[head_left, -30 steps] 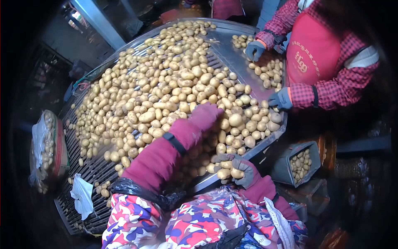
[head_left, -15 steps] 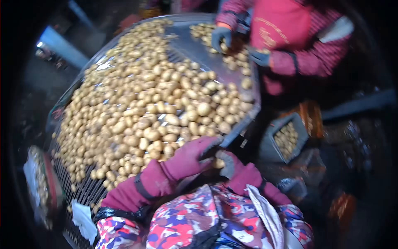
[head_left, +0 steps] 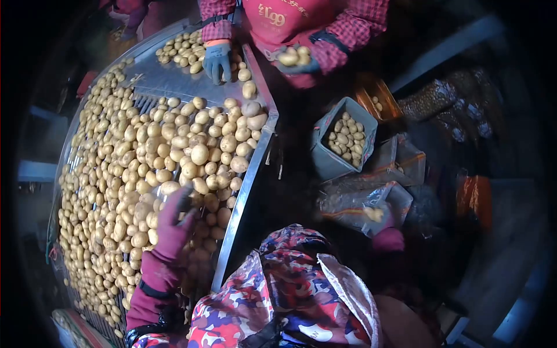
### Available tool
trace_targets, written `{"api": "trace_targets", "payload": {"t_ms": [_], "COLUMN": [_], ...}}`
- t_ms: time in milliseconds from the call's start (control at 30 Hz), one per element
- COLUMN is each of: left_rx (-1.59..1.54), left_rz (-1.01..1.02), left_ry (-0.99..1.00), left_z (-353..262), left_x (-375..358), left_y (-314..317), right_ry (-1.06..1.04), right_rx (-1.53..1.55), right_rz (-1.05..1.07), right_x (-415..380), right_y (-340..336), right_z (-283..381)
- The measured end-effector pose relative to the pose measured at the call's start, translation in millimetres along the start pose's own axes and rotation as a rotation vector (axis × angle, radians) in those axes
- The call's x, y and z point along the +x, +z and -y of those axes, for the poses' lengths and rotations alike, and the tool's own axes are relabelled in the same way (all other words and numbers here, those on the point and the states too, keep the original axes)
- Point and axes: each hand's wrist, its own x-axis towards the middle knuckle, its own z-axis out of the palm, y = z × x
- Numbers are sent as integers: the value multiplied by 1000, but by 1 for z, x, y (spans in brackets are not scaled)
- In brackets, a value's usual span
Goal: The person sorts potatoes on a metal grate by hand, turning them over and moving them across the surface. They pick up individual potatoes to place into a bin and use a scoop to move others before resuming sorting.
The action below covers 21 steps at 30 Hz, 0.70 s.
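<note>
My left hand [head_left: 177, 211], in a purple sleeve and a dark-tipped glove, is over the potatoes [head_left: 154, 145] spread on the metal sorting table [head_left: 235, 214]. Its thumb and fingers look apart, though motion blurs them, and potatoes lie right beside the fingertips. Off to the right, my right hand [head_left: 385, 217] is at the mouth of a clear plastic bag [head_left: 348, 206]. A few pale potatoes [head_left: 373, 213] show at its fingers, which are partly hidden.
Across the table a co-worker in a pink apron [head_left: 275, 23] has one gloved hand [head_left: 217, 61] on the tabletop and potatoes in the other [head_left: 299, 61]. A grey-lined container [head_left: 331, 159] of potatoes stands right of the table, near an orange crate [head_left: 387, 107] and an orange bag [head_left: 474, 200].
My hands were close together at the table edge with a potato between them. The right has swung out to the plastic bag, the left onto the potatoes. My view has turned right.
</note>
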Motion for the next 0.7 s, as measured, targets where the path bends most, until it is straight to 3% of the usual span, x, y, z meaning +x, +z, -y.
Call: {"api": "trace_targets", "payload": {"t_ms": [33,67,100,133,200,267,300,333,367,400,467,600,700], "left_rx": [5,10,141,276,171,351,338,332,372,619,839,786,846], "left_rz": [-40,-81,-111,-145,-143,-191,-176,-188,-221,-187,-100,-6,30], "left_ry": [-52,-107,-42,22,-90,-37,-106,-174,-110,34,-106,-267,-305], "left_z": [10,19,29,33,41,55,49,41,50,76,72,90,71], "left_x": [-2,-3,-3,-2,-5,-7,-11,-8,-8,-8,-2,24,45], "left_y": [-11,-21,-33,-42,-61,-77,-84,-88,-94,-104,-109,-109,-104], "right_ry": [122,172,195,191,209,186,155,-100,-378,-708,-1034,-1415,-1452], "right_rx": [273,395,436,430,372,188,68,-110,-242,-423,-705,-1119,-1349], "right_rz": [-135,-246,-329,-393,-527,-566,-492,-319,-168,-81,332,780,929], "right_x": [-3,-4,1,-2,8,14,16,32,48,67,31,0,-11], "right_y": [-14,-27,-35,-42,-39,0,38,79,119,161,274,432,507], "right_z": [7,12,16,23,38,74,98,93,88,85,169,206,206]}}
